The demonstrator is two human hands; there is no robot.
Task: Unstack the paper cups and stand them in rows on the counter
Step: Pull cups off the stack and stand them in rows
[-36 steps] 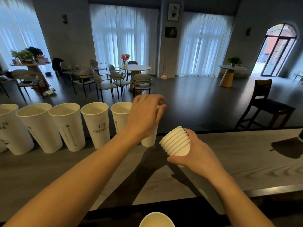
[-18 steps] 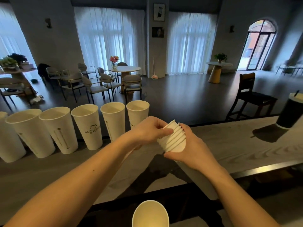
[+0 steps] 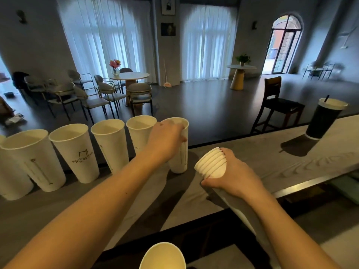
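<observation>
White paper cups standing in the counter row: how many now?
6. One white paper cup is cut off at the left edge, then four more stand rightward, and the last is gripped by the left hand. Others may stand beyond the left edge.

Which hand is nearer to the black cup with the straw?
The right hand, holding the cup stack, is nearer the black cup; the left hand is farther left.
</observation>
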